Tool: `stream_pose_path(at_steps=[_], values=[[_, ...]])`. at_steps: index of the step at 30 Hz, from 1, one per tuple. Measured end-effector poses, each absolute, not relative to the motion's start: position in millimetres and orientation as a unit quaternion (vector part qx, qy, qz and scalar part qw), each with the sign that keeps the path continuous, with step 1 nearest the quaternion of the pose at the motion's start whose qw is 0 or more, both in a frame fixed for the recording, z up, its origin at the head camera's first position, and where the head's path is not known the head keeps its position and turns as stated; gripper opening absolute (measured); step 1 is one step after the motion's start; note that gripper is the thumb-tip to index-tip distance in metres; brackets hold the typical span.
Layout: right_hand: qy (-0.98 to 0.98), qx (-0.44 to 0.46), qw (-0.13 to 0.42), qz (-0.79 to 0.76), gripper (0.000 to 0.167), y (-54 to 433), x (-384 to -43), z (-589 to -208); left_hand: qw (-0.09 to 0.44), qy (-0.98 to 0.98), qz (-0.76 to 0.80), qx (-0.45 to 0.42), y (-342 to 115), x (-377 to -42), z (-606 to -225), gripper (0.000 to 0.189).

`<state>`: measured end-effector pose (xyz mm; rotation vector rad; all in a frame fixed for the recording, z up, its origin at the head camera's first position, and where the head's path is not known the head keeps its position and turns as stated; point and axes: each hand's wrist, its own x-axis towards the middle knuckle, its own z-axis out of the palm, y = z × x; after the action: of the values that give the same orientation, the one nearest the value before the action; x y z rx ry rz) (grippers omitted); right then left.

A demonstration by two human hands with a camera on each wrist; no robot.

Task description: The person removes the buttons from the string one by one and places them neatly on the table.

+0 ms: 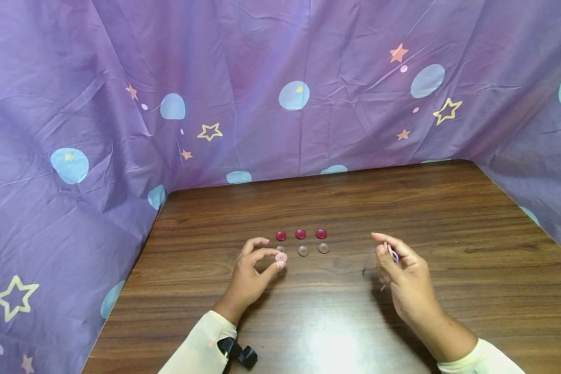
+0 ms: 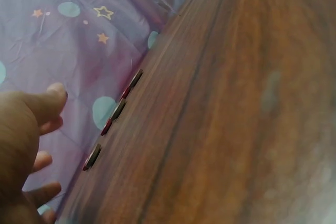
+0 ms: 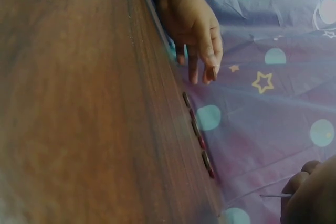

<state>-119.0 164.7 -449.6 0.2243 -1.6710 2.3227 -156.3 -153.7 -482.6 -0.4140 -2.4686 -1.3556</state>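
Observation:
My left hand (image 1: 249, 275) pinches a pale pink button (image 1: 281, 257) between thumb and forefinger, a little above the table. Seen edge-on, that button (image 3: 211, 74) shows at the fingertips in the right wrist view, while the left wrist view hides it behind the hand (image 2: 23, 140). On the right, my other hand (image 1: 409, 278) holds a thin purple string (image 1: 393, 253) between thumb and fingers, and a dark-tipped end (image 1: 364, 271) dangles to its left. A short piece of string (image 3: 275, 195) also sticks out from the right hand in the right wrist view.
Three dark red buttons (image 1: 301, 234) lie in a row on the wooden table (image 1: 449, 208). Just in front is a row of three grey-brown buttons (image 1: 303, 251), the leftmost partly covered by the pink one. A purple patterned cloth (image 1: 243, 67) hangs behind the table.

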Motion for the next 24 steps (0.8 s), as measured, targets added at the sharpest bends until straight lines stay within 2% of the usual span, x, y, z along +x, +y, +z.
stream_pose_path(at_steps=[12,24], values=[[-0.566,0.063,0.132,0.811,0.041,162.9,-119.7,-448.7,0.119,-0.889,-0.435,-0.078,-153.8,-157.5,-482.8,0.022],[-0.583,0.086,0.11,0.8,0.025,165.1,-120.7,-450.6,0.103,-0.9,-0.42,-0.059,-154.6,-157.6,-483.9,0.022]])
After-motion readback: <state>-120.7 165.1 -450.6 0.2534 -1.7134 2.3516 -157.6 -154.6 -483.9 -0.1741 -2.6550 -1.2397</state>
